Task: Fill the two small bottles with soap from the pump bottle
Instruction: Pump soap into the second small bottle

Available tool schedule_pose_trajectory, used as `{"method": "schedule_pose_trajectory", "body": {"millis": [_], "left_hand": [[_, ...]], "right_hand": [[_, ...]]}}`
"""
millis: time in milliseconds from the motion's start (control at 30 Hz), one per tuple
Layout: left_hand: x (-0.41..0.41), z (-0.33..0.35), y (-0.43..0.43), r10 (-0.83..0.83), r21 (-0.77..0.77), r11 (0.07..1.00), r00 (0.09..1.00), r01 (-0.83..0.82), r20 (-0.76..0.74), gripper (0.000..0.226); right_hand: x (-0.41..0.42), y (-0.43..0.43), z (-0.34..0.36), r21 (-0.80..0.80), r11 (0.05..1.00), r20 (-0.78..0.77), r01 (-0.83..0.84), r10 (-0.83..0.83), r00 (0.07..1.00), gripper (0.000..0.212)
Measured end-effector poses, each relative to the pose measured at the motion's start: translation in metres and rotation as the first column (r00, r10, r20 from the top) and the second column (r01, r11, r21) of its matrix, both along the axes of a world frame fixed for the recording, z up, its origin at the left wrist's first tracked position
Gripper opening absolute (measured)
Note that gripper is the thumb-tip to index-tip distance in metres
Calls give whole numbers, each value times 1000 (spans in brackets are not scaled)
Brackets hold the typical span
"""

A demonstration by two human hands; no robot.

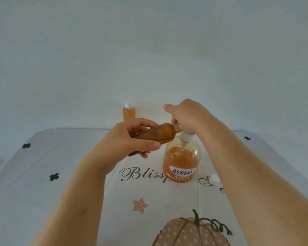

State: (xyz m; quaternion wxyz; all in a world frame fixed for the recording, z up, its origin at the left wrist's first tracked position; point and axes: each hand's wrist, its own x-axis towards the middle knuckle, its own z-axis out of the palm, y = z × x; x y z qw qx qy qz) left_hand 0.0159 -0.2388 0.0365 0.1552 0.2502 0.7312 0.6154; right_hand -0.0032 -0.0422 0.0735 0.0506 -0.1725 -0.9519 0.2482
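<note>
A clear pump bottle (181,162) about half full of orange soap stands at the table's middle. My right hand (185,114) presses down on its white pump head, which is mostly hidden under the palm. My left hand (130,139) grips a small bottle (160,134) filled with orange soap, tilted almost level, its open mouth against the pump spout. A second small bottle (129,113), full of orange soap and closed with a white cap, stands upright at the table's far edge.
A white cloth (69,174) with black flowers, lettering, a star and a pumpkin print covers the table. A loose white cap (214,179) lies to the right of the pump bottle. A pale wall rises behind the table.
</note>
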Motion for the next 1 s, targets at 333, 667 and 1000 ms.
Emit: {"method": "schedule_pose_trajectory", "body": {"millis": [333,667,1000], "left_hand": [[3,5,1,8,25,1000,1000,-7,-13,39],[7,6,1,19,19,1000,1000,-19,-7,36],[3,3,0,10,-42,999,1000,-9,10,38]], "right_hand": [[-2,0,8,39,997,-40,63,-61,997,44],[-1,-1,10,43,997,-14,60,-60,998,44],[-2,1,-4,7,998,-62,56,-55,997,43]]}}
